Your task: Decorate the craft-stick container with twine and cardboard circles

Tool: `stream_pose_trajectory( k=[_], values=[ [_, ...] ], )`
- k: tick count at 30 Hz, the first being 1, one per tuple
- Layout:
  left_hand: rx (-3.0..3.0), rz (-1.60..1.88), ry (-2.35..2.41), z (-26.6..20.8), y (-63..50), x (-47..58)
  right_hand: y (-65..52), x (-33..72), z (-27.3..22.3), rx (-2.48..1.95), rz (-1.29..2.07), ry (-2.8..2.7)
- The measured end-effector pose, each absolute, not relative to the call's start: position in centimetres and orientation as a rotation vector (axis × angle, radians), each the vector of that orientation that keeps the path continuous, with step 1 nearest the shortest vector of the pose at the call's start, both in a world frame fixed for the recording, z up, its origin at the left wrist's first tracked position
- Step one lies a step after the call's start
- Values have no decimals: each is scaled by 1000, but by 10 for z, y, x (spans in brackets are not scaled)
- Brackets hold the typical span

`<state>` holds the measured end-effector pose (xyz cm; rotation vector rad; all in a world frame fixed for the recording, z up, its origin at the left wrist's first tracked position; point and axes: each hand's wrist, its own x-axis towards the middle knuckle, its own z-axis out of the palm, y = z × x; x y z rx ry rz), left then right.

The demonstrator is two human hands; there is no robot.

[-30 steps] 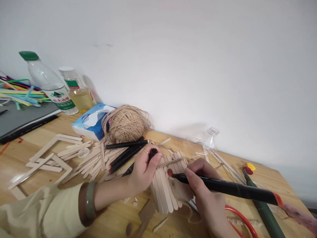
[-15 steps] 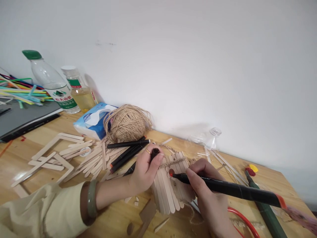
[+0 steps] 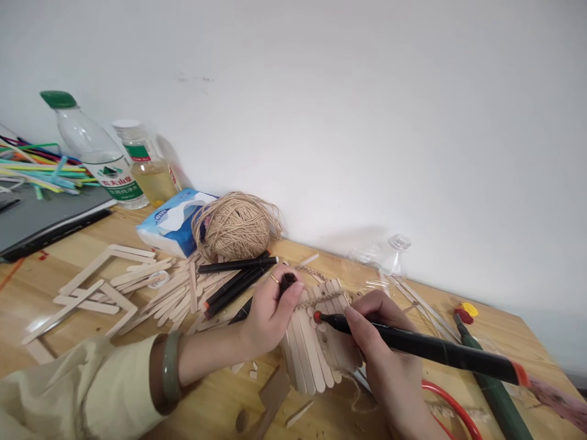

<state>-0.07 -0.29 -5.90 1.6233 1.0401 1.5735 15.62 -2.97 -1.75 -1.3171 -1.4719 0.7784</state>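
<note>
My right hand (image 3: 387, 360) grips a black marker (image 3: 426, 345) with an orange-red end, its tip at a small red-orange spot (image 3: 317, 316) on a panel of wooden craft sticks (image 3: 307, 354). Twine (image 3: 325, 299) runs across the upper part of the panel. My left hand (image 3: 270, 308) is closed around a black marker cap (image 3: 288, 280), open end up, and rests against the panel's upper left edge. The panel's right side is partly hidden behind my right hand.
Loose craft sticks (image 3: 174, 296) and black markers (image 3: 238, 284) lie left of my hands. Behind them are a twine ball (image 3: 238, 226), a tissue pack (image 3: 177, 220) and two bottles. A green-handled tool (image 3: 493, 391), red scissor-like handle (image 3: 454, 403) and clear bottle (image 3: 394, 253) lie right.
The marker tip has shifted very slightly on the red-orange spot, which looks a little more evenly coloured. Both hands otherwise keep their places.
</note>
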Motion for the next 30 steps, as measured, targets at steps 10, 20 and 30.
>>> stream_pose_trajectory(
  k=[10,20,30],
  values=[
    [1622,1594,1033,-58,-2,0,-30,155,-20,-1317,857,-1336],
    [1628,1604,1039,-58,-2,-1,-30,157,-23,-1280,905,-1303],
    [1643,1611,1038,-58,-2,-1,-30,158,-26,-1240,935,-1250]
  ],
)
